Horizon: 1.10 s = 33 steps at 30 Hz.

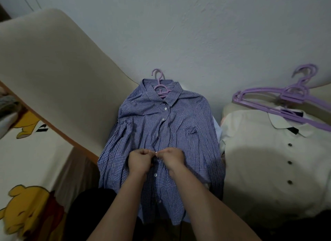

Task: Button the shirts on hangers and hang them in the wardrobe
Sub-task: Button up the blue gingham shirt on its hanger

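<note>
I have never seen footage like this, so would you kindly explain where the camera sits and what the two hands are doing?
There is no machine here: a person works with bare hands, and the single picture comes from a camera worn on their head, looking down. The left hand and right hand both pinch the front of a blue checked shirt at a small button, midway down. That shirt is laid out flat on a purple hanger. To its right lies a white shirt with dark buttons, with spare purple hangers resting on its collar. At the far left is bedding printed with a yellow cartoon bear.
</note>
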{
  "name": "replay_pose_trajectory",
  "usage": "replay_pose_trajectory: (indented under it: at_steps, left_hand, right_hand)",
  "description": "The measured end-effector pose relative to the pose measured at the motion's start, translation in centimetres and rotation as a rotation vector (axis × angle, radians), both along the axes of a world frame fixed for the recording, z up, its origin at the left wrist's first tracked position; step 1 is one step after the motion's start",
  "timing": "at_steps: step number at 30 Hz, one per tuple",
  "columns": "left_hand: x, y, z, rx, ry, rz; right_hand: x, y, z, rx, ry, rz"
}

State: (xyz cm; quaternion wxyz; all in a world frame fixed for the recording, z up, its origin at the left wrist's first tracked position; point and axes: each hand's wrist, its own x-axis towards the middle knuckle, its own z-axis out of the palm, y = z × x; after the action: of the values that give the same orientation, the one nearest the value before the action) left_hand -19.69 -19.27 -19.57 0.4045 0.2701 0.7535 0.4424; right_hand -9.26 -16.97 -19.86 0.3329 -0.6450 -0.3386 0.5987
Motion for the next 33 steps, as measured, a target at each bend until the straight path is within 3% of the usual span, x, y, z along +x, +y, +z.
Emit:
replay_pose_trajectory:
  at_steps: [12, 22, 30, 33]
  left_hand:
    - [-0.5, 0.6, 0.7, -0.061, -0.196, 0.028]
    - [-0.4, 0.2, 0.1, -0.045, -0.115, -0.036]
    - [0.5, 0.0, 0.0, -0.027, 0.319, -0.105]
    - [0.9, -0.7, 0.3, 0.002, 0.371, -0.087]
  right_hand:
    - [0.2, -0.1, -0.7, 0.017, 0.071, -0.034]
    - [0.4, 0.5, -0.6, -0.007, 0.068, 0.005]
    - [-0.2, 0.3, -1.0, 0.019, 0.063, -0.034]
    - [-0.2, 0.1, -0.9, 0.052, 0.07, -0.03]
